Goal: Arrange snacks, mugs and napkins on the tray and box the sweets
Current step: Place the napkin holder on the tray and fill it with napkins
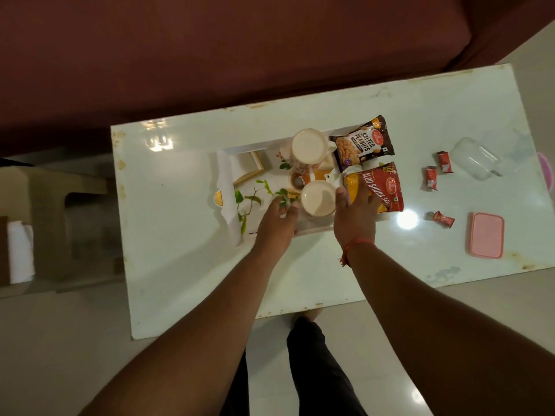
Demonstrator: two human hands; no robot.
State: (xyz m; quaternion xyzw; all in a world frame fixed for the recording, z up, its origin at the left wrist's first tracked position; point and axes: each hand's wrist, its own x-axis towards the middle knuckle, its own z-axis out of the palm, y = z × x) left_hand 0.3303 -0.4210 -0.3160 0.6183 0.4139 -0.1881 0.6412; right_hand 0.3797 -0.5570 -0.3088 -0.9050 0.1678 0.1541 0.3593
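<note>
Snacks, mugs and sweets are spread over a glossy white worktop (180, 235). A printed tray (240, 175) with a leaf pattern lies near the worktop's middle. Two mugs stand on it: the far mug (309, 144) and the near mug (318, 197). A salted peanuts packet (362, 144) rests at the tray's right end, beside the far mug, and a red aloo bhujia sev packet (381, 187) lies just nearer, beside the near mug.

The left hand (277, 220) sits at the near mug's left side, fingers loosely open and not closed on anything. The right hand (356, 214) lies flat on the red packet with fingers spread; no grip is seen.

Four red-wrapped sweets (431, 177) lie scattered on the worktop to the tray's right. A clear plastic box (474, 159) rests beyond them, and its pink lid (487, 235) lies apart, nearer the person.
</note>
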